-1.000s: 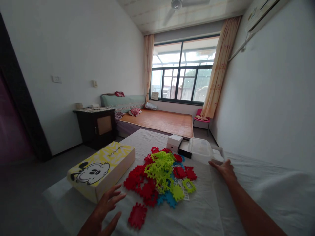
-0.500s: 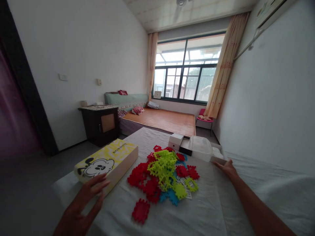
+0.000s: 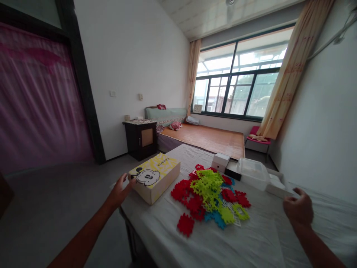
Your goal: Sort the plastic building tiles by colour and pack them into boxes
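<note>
My left hand [image 3: 122, 189] is at the left end of a yellow and white cardboard box [image 3: 165, 182] with a cartoon dog on its lid. Its fingers are apart, with the tips at the box's edge; I cannot tell whether they press on it. On the right, my right hand [image 3: 299, 209] is loosely curled, and nothing shows in it. It is close to the corner of a white open box [image 3: 279, 190]. Between the hands lies a heap of notched plastic building pieces, with lime green pieces [image 3: 206, 182] on top of red pieces [image 3: 185, 224] and blue pieces [image 3: 219, 219].
A clear plastic container [image 3: 252, 175], a black tray [image 3: 233, 170] and a small white box [image 3: 221, 162] stand behind the heap. A grey-white cloth [image 3: 237, 245] covers the table. Beyond are a bed [image 3: 209, 137] and a dark cabinet [image 3: 141, 139].
The view has swung left. My left hand has moved from the box's near side to its left end. My right hand has curled its fingers and drawn back a little from the white open box.
</note>
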Demonstrator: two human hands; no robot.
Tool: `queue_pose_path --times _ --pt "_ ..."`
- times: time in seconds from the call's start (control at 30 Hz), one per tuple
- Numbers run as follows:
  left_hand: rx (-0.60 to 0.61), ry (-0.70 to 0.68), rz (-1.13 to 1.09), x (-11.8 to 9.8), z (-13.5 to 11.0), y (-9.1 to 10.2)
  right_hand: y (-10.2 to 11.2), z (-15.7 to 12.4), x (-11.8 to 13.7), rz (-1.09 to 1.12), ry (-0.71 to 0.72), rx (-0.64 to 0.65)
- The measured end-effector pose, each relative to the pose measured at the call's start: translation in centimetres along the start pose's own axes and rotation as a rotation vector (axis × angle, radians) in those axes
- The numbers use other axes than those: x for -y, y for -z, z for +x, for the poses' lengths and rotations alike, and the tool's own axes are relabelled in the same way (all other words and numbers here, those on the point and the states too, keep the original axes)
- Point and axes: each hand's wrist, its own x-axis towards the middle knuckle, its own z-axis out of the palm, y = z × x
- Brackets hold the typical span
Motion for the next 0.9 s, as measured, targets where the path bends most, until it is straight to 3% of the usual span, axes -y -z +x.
queue_pose_path --times 0.1,0.33,0.5,0.6,0.73,0.9 --pt "0.037 0.016 -0.076 -0.7 1.3 0.1 -0.1 -2.4 3.5 0.086 0.187 0.0" --pt "0.115 -0.097 -0.085 -1.6 0.1 -0.1 -0.7 -11.4 11.9 0.391 0.419 0.404" --pt "0.124 0.039 -0.176 -2.3 -0.8 0.2 -1.3 -19.7 18.7 0.526 0.661 0.695" --pt "0.162 0.028 -0.193 -2.8 -1.2 0.3 -2.8 -24.0 22.4 0.545 0.75 0.831" --pt "0.152 -0.06 -0.172 -3.2 -1.8 0.1 -5.8 -27.8 25.5 0.538 0.623 0.941" --pt "0.147 -0.114 -0.073 -3.0 -2.3 -0.2 -7.6 -29.3 26.8 0.724 0.348 1.041"
